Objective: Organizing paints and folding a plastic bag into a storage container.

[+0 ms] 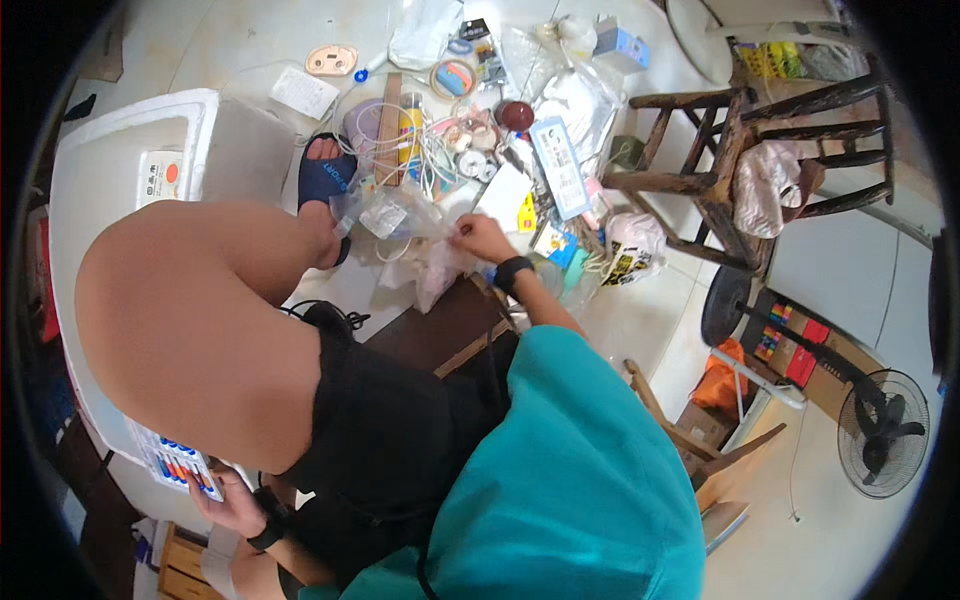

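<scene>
At the lower left, my left hand (234,504) grips the end of a flat clear case of paint tubes or markers (178,465), held beside the white foam box. Near the middle, my right hand (484,238) has its fingers closed on a crumpled clear plastic bag (394,214), which spreads left toward my sandalled foot. Below those fingers hangs thin pinkish plastic (435,281). Beyond the bag, a heap on the floor includes a white cable (431,154), a yellow cylinder (409,127), a roll of tape (480,135), a light-blue box (561,166) and a dark red round lid (514,115).
The large white foam box (210,142) stands at the left, beyond my bent knee. A dark wooden chair (675,181) is to the right of the heap, with a black fan (881,435) farther right. A blue sandal (319,176) is on my foot.
</scene>
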Demonstrator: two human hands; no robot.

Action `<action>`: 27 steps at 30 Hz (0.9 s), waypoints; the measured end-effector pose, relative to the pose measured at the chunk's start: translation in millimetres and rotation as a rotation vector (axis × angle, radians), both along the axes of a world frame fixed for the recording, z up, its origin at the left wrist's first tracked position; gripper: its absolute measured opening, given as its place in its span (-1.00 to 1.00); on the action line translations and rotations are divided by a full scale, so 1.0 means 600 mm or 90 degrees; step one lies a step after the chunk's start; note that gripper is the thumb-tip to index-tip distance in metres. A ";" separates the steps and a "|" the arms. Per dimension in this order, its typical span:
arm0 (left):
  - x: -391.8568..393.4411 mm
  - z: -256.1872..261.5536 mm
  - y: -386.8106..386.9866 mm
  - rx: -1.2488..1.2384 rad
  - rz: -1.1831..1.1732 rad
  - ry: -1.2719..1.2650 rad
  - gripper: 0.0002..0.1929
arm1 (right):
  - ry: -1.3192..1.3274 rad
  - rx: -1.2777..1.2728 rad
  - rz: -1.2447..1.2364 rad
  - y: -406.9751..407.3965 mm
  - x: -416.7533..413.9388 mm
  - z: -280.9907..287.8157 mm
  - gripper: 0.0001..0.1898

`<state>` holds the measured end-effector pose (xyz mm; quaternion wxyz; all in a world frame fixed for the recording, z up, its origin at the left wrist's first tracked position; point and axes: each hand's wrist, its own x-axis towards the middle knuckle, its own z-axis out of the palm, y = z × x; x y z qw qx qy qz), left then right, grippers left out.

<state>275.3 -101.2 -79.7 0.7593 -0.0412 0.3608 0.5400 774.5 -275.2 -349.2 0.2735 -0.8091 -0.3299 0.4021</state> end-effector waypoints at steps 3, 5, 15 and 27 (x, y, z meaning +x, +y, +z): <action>-0.017 -0.011 0.004 0.024 -0.006 -0.002 -0.58 | 0.023 0.061 -0.106 -0.018 0.027 0.022 -0.79; 0.021 0.006 0.007 -0.007 0.021 0.124 -0.59 | 0.039 0.106 -0.198 -0.036 0.050 0.029 -0.85; 0.009 -0.005 0.010 -0.005 -0.049 0.066 -0.63 | -0.031 0.316 -0.717 -0.160 0.171 0.072 -0.86; 0.001 -0.018 -0.001 0.074 -0.071 0.422 -0.63 | 0.050 -0.089 -0.247 -0.141 0.083 0.037 -0.61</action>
